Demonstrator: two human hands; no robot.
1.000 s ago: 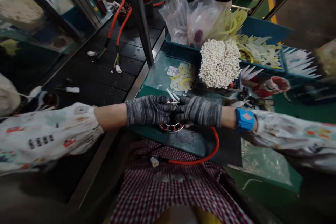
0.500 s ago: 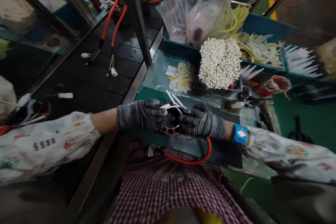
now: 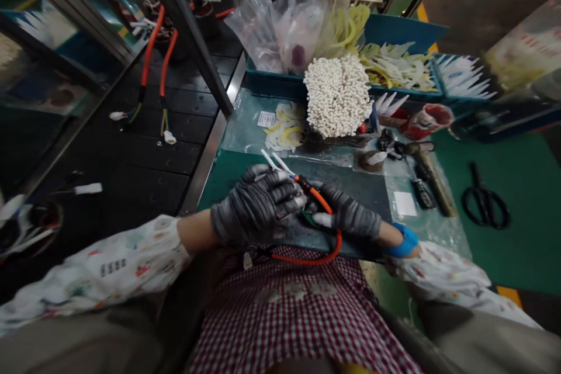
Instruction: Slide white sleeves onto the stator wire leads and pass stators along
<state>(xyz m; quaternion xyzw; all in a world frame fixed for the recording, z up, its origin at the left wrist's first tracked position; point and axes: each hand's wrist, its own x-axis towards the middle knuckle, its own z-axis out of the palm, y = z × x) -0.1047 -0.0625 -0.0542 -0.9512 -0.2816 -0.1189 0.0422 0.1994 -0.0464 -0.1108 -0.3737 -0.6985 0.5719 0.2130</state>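
Note:
My left hand (image 3: 256, 207), in a grey knit glove, is curled over a round motor stator, which its fingers almost wholly hide. White sleeve strips (image 3: 272, 162) stick up past the knuckles. My right hand (image 3: 348, 217), gloved too and wearing a blue wrist strap (image 3: 405, 241), is closed against the stator's right side beside a small white piece. An orange cable (image 3: 322, 245) runs from the stator, loops under my right hand and ends in a white plug (image 3: 248, 260) over my checked apron.
A bundle of white tube ends (image 3: 337, 96) stands behind the hands, with blue bins of yellowish strips (image 3: 397, 67) and plastic bags (image 3: 280, 29) beyond. Black scissors (image 3: 484, 201) and a hammer-like tool (image 3: 429, 172) lie to the right. A dark conveyor (image 3: 144, 134) carries orange cables at left.
Both hands have drawn the stator nearer to my body and tilted it. My left hand now wraps over it, and the orange cable has swung up across the top.

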